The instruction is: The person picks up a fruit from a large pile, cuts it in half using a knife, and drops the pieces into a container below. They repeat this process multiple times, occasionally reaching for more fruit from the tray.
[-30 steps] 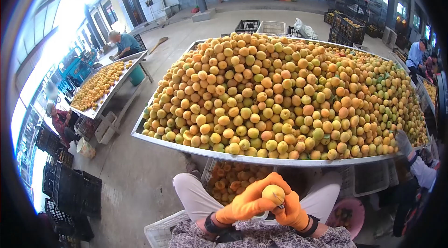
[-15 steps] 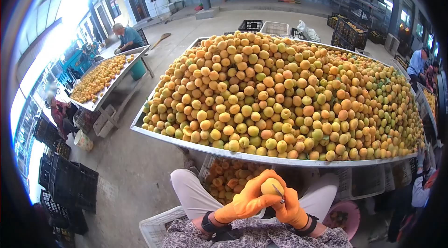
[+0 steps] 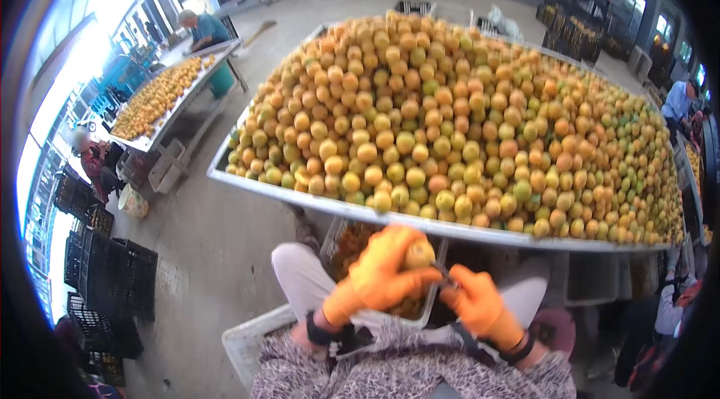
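In an orange glove, my left hand (image 3: 379, 275) is closed around a yellow-orange apricot (image 3: 420, 253), which shows between thumb and fingers. My right hand (image 3: 480, 307), gloved the same way, grips a small knife (image 3: 445, 274); its short dark blade points left, close to my left thumb and just below the fruit. Motion blurs the blade. Both hands are over my lap, in front of a large metal-rimmed table (image 3: 330, 205) heaped with apricots (image 3: 450, 129). Below my hands, a crate (image 3: 433, 300) holds split orange fruit (image 3: 350, 243), partly hidden by my left hand.
A pale crate (image 3: 247, 358) stands by my left knee and a pink basin (image 3: 559, 330) by my right. Stacked black crates (image 3: 112, 279) fill the left side. One person (image 3: 202, 30) works at another fruit table (image 3: 217, 54); others sit at far left and right.
My hands have drawn slightly apart, the left moving up and left with the apricot. The knife blade, earlier against the fruit, is now below it. The camera view has tilted down.
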`<state>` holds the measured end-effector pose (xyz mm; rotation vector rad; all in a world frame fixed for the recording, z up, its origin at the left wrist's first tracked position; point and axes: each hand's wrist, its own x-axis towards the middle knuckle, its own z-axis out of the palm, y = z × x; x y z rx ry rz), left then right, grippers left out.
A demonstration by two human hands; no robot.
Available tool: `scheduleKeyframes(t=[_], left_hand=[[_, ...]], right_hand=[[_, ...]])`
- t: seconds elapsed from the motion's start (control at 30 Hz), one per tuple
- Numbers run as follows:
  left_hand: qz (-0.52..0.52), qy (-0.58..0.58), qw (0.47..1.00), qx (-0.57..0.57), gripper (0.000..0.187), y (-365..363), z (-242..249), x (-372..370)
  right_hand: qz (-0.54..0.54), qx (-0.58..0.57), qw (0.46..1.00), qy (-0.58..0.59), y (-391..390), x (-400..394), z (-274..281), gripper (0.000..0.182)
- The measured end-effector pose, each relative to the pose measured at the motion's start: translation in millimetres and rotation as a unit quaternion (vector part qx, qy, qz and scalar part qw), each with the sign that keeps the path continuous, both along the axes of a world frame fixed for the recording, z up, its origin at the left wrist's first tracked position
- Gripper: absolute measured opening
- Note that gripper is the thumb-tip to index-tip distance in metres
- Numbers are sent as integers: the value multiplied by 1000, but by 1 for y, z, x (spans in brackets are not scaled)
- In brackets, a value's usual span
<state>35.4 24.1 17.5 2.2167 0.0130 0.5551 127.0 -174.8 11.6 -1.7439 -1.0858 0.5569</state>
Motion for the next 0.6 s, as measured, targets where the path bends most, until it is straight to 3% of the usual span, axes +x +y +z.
scheduleKeyframes(t=[0.03,0.07,0.1,0.13,0.17,0.2,0.33,0.4,0.47,0.53,0.6], left_hand=[[-4,23,1000,-7,43,10,-6,2],[-1,141,973,-184,32,19,-8,4],[12,151,935,-320,23,25,-2,6],[0,54,919,-391,22,30,-2,5],[-15,59,903,-426,27,31,-5,2],[-30,64,886,-459,33,29,-9,-2],[-56,140,756,-637,58,-19,-31,-7],[-122,104,686,-710,60,-38,-52,-14],[-127,132,666,-723,59,-48,-64,-16],[-159,118,534,-822,53,-66,-109,-13],[-157,118,533,-823,51,-74,-112,-13]], right_hand=[[9,-51,998,20,-2,8,10,26],[-22,21,999,13,-1,13,3,26],[-95,119,986,67,2,14,4,27],[-132,139,953,233,-4,17,2,26],[-119,182,949,227,1,17,8,20],[-101,238,948,187,15,17,-7,27],[27,172,984,-22,40,16,-14,55],[49,109,989,93,32,7,-18,52],[23,89,990,110,19,2,-50,52],[-21,65,981,183,7,-11,-58,54],[-60,5,979,195,-5,-14,-71,53]])
